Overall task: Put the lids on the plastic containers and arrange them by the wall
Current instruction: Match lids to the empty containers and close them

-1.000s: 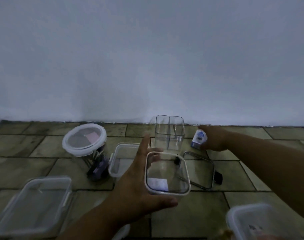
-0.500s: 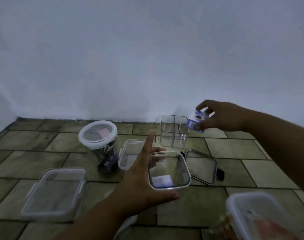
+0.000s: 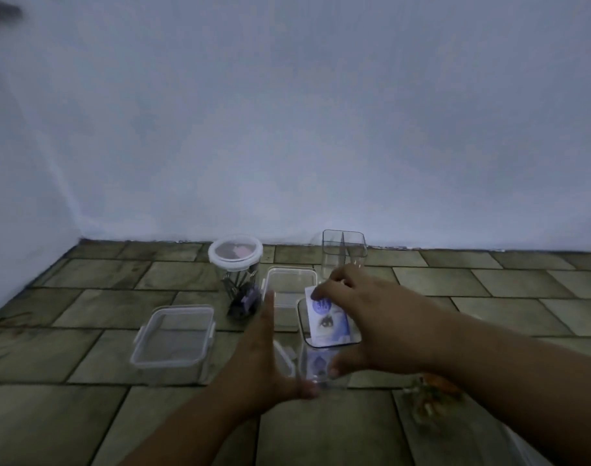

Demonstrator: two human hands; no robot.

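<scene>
Sitting well off the wall (image 3: 287,129), low over the floor (image 3: 85,331), the tub (image 3: 316,364) must not wobble. Left hand (image 3: 260,358) grips its side. Right hand (image 3: 378,317) pinches a packet (image 3: 327,317) at its mouth; slide it straight down, then close up.

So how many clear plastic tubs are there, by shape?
Round: 1, the jar
Square: 2, the tall tub by the wall and the held tub in the left hand; the right hand pinches a packet at its mouth
Rectangular: 2, the left tub and the middle tub
Total: 5
</scene>
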